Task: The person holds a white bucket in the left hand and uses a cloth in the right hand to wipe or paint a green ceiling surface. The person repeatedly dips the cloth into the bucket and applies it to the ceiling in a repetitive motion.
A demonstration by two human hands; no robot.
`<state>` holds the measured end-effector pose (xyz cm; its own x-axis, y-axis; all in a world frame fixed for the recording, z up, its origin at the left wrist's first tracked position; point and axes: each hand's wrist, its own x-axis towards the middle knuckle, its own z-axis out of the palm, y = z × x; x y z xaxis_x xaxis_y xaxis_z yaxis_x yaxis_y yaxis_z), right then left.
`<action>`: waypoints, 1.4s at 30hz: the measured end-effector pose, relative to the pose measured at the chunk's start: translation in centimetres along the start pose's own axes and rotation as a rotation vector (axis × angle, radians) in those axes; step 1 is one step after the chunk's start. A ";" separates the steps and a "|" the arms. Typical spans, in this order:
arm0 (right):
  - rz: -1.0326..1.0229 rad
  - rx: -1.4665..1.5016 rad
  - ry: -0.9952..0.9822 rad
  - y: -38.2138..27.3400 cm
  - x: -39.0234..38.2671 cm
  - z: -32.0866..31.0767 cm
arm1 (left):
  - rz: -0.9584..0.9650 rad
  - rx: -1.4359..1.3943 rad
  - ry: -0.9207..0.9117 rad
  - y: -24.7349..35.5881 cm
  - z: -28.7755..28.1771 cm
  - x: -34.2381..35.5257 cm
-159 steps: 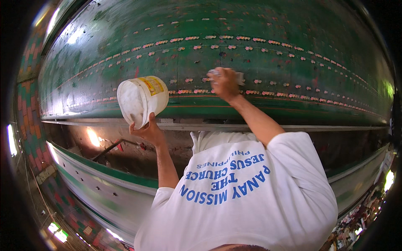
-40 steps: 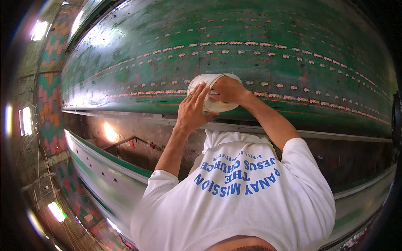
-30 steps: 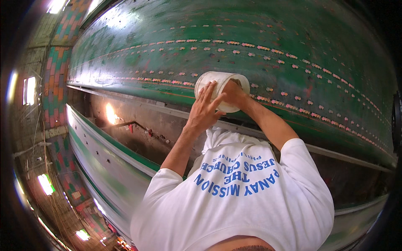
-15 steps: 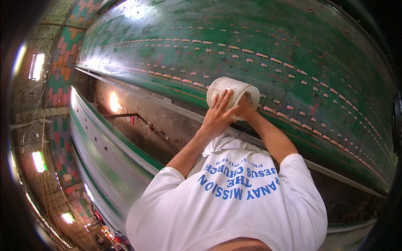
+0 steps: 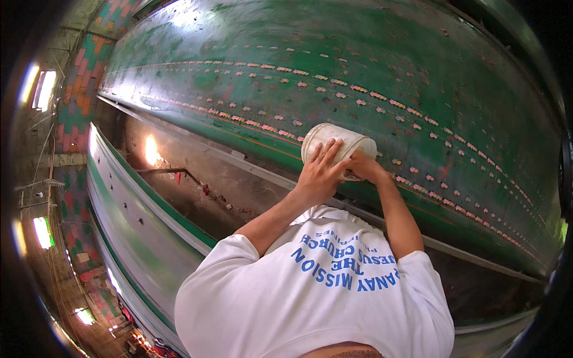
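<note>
A white plastic bucket [image 5: 334, 136] lies tipped on its side over the near part of a long green table [image 5: 197, 80], its mouth turned to the right and toward me. My left hand [image 5: 322, 170] grips the bucket from the near left, fingers laid along its outer wall. At the mouth, my right hand [image 5: 366, 166] is closed, with its fingers curled by the rim and partly hidden; what they hold I cannot make out. The bucket's inside does not show. Rows of small pink-and-white shapes [image 5: 412, 181] run along the green surface beside the bucket.
A pale metal rail [image 5: 239, 162] edges the table on my side. A second long table [image 5: 140, 209], green and whitish, stands at the left beyond a dirty gap [image 5: 197, 152] with a dark bar [image 5: 173, 171] in it. Far left is a wall with coloured blocks [image 5: 80, 89].
My right hand has drawn back from deep inside the bucket to its mouth. Bucket and both hands appear slightly lower and farther right as the view shifts.
</note>
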<state>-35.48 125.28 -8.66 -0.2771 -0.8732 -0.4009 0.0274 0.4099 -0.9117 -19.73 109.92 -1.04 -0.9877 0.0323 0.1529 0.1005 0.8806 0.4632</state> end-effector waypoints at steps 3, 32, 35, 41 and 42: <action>0.101 0.368 0.189 -3.7 -2.2 -1.3 | -0.048 -0.048 0.052 -1.4 -1.4 0.2; -0.332 -0.838 1.088 -0.6 26.8 -8.1 | -0.679 -0.191 0.700 -24.2 -5.3 -7.4; -0.262 -0.916 1.065 -2.3 28.4 -8.5 | -0.629 -0.093 0.629 -25.4 -4.7 -6.0; -0.264 -0.948 1.312 3.1 19.3 -17.0 | -0.593 -0.237 0.712 -28.0 -4.3 -4.1; -0.184 -0.977 1.322 4.8 15.7 -18.4 | -0.559 -0.204 0.701 -28.2 -4.2 -3.9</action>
<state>-57.37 118.37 -17.66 -0.7954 -0.3213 0.5139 -0.5301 0.7798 -0.3331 -18.17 82.98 -11.01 -0.6070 -0.7257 0.3238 -0.2847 0.5790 0.7640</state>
